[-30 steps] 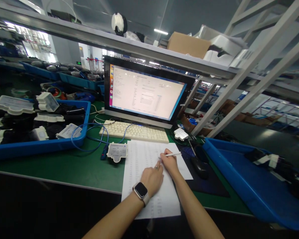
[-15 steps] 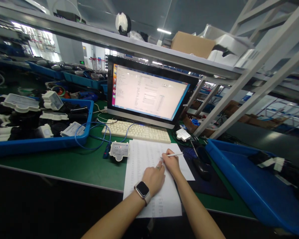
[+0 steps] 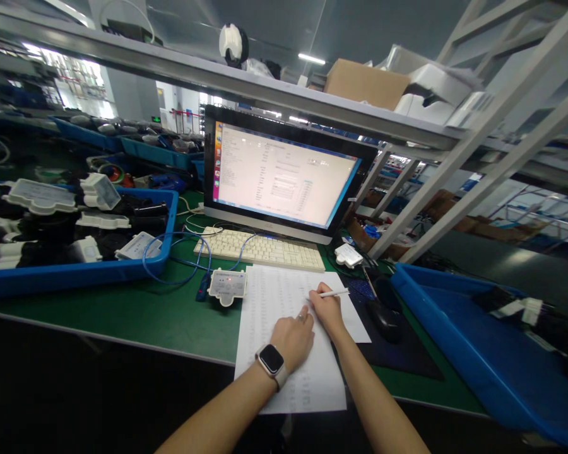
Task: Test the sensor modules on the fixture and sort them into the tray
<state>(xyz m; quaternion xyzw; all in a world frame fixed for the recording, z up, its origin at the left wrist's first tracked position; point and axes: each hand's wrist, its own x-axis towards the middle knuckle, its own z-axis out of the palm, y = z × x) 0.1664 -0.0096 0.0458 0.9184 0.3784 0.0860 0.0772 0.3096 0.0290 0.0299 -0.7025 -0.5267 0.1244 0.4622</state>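
My right hand (image 3: 327,306) is closed around a white pen (image 3: 334,292), its tip low over the printed sheets of paper (image 3: 269,302). Beside it my left hand (image 3: 292,339) lies on the paper, with the index finger stretched toward the pen's end. A ring is on that hand and a watch (image 3: 271,359) is on its wrist. Left of the sheets sits a white plastic module (image 3: 227,287) with a small red light, next to a blue cable connector (image 3: 203,287). Rows of print cover the paper, too small to read.
A keyboard (image 3: 260,248) and a lit monitor (image 3: 284,173) stand behind the paper. A blue bin (image 3: 89,272) of modules is on the left, another blue bin (image 3: 435,315) on the right. A black mouse (image 3: 383,320) rests on a dark mat. Overhead runs a shelf (image 3: 274,88).
My right hand and the pen have shifted very slightly to the right on the paper. My left hand stays in place.
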